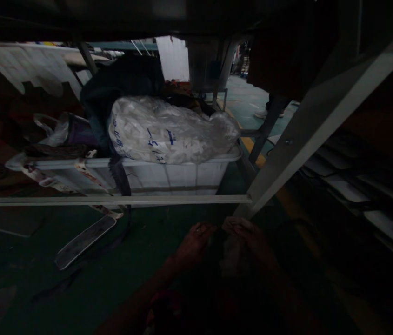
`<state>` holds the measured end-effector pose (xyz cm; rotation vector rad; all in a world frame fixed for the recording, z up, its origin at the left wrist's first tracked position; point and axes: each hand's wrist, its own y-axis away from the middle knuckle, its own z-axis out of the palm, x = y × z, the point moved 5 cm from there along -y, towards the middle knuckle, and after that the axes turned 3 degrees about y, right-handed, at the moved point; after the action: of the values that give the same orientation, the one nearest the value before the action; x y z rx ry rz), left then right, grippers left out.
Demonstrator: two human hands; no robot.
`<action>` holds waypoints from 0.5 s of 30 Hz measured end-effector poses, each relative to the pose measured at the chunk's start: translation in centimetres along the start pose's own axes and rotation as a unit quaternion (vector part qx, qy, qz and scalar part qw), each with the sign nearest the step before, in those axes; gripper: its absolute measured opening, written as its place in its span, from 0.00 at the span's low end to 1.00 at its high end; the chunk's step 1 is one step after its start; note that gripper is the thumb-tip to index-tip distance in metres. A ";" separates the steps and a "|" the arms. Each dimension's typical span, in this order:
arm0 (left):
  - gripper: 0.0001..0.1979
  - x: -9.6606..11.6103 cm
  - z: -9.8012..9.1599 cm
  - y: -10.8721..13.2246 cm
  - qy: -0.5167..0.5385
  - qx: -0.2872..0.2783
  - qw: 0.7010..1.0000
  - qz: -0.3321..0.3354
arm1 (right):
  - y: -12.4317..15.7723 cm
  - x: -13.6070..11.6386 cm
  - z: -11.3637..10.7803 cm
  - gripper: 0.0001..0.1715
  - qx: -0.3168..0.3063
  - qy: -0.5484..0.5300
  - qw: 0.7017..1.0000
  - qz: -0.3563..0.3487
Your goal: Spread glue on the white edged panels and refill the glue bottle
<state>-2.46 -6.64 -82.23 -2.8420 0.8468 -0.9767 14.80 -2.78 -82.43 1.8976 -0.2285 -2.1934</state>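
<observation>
Both hands are in deep shadow at the lower middle, just beyond the near metal bar. My left hand has its fingers pinched together; anything between them is too dark to make out. Close beside it on the right, my right hand is closed on a pale, crumpled piece of material that hangs down below the fingers. A small gap separates the two hands.
A metal crossbar and slanted leg frame the view. Behind them, a white bin bears a marked plastic bag. A long oval piece lies on the green floor. A person's shoe shows farther back.
</observation>
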 end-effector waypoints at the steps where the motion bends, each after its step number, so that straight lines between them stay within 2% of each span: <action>1: 0.25 -0.1 0.0 0.0 0.012 0.005 1.000 0.002 | 0.1 -0.4 -0.2 0.17 0.006 -0.010 1.000 0.000; 3: 0.24 -0.1 -0.6 -0.1 0.048 0.031 0.998 0.002 | 0.6 -1.6 -0.7 0.17 0.016 -0.027 1.000 -0.001; 5: 0.22 0.3 -2.3 -0.4 0.119 0.085 0.989 -0.022 | 1.6 -3.2 -0.8 0.17 0.015 -0.043 0.999 0.000; 7: 0.22 1.1 -5.1 -0.7 0.264 0.161 0.948 -0.070 | 3.1 -5.3 -0.4 0.17 0.007 -0.057 0.998 -0.002; 8: 0.24 1.7 -6.5 -0.9 0.369 0.196 0.903 -0.098 | 3.9 -6.4 0.1 0.17 -0.001 -0.060 0.998 -0.005; 9: 0.29 2.6 -7.7 -1.2 0.495 0.217 0.835 -0.106 | 4.7 -7.6 0.8 0.18 -0.012 -0.059 0.998 -0.012; 10: 0.34 3.9 -8.6 -1.7 0.602 0.192 0.768 -0.106 | 5.4 -8.6 1.7 0.17 -0.029 -0.052 0.998 -0.025; 11: 0.36 5.2 -9.6 -2.1 0.671 0.171 0.714 -0.103 | 5.9 -9.6 2.9 0.16 -0.053 -0.037 0.997 -0.049; 13: 0.36 7.4 -11.1 -2.5 0.737 0.149 0.651 -0.105 | 6.7 -11.5 5.4 0.12 -0.085 0.024 0.986 -0.140; 15: 0.35 8.8 -12.1 -2.4 0.759 0.159 0.622 -0.113 | 7.2 -12.9 7.9 0.11 -0.089 0.115 0.952 -0.269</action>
<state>-2.49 -7.12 -67.07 -1.1933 0.0778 -3.1009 9.22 -6.41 -67.00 2.2781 0.5752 -2.1590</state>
